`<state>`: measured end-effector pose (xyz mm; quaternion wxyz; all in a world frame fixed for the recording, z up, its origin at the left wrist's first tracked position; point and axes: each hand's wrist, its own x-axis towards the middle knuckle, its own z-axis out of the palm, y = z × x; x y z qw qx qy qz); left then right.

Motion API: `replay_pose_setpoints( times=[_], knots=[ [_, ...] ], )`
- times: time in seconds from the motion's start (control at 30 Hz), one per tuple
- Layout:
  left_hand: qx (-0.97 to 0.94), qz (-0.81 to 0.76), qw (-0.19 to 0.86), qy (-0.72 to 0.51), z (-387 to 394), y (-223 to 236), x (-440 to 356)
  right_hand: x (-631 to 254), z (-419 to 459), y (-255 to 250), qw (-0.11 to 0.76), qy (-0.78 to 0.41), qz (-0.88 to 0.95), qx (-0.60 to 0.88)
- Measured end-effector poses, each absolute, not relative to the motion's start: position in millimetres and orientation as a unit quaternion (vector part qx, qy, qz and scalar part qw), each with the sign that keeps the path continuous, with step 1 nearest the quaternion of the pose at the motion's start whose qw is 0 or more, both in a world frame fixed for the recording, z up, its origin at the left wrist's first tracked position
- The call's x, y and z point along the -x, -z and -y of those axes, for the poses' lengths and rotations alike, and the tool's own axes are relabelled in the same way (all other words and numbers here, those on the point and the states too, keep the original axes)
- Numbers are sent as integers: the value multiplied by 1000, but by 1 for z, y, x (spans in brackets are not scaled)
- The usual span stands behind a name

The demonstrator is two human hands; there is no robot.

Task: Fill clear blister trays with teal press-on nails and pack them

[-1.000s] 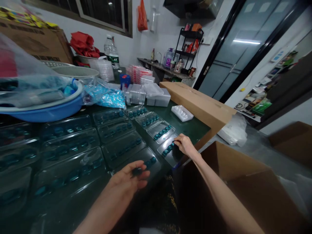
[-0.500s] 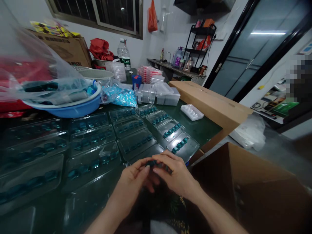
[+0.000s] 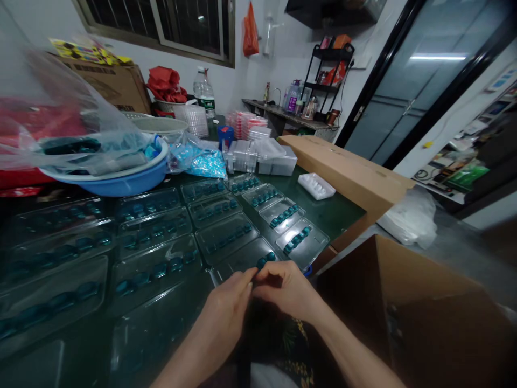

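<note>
Clear plastic blister trays [image 3: 161, 264] lie in rows on a green bench top [image 3: 335, 215], each holding a line of teal pieces. Left hand [image 3: 222, 318] and right hand [image 3: 286, 291] meet at the nearest tray, fingertips [image 3: 247, 275] closed together just beside its teal pieces [image 3: 265, 259]; any grip cannot be told. The pieces now sit lower than in the earlier frame.
</note>
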<state>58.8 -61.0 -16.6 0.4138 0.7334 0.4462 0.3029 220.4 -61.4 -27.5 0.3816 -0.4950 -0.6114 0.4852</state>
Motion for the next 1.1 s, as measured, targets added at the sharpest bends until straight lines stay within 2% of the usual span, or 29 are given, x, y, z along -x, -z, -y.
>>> replay_pose_setpoints(
  times=[0.1,0.27,0.4,0.5,0.67,0.87,0.93,1.0,1.1],
  knots=[
    [-764,-436,383,-282,62,21,-59,-220,62,27,375,-444,645,497],
    [-789,-414,372,-260,62,22,-58,-225,64,31,341,-507,635,473],
    [-801,-408,361,-246,61,21,-63,-221,68,35,377,-359,692,500],
    [-811,-428,309,-251,59,25,-70,-216,73,37,397,-267,698,534],
    [-813,-457,248,-262,56,29,-79,-213,81,37,403,-218,678,574],
    [-824,-404,220,-331,51,36,-75,-214,84,39,378,-149,708,577],
    [-810,-413,233,-344,50,37,-75,-213,85,41,386,-124,709,576],
    [-774,-436,292,-355,48,35,-77,-214,86,40,414,-132,707,558],
    [-651,-467,496,-334,46,30,-79,-218,87,36,470,-211,680,522]
  ],
)
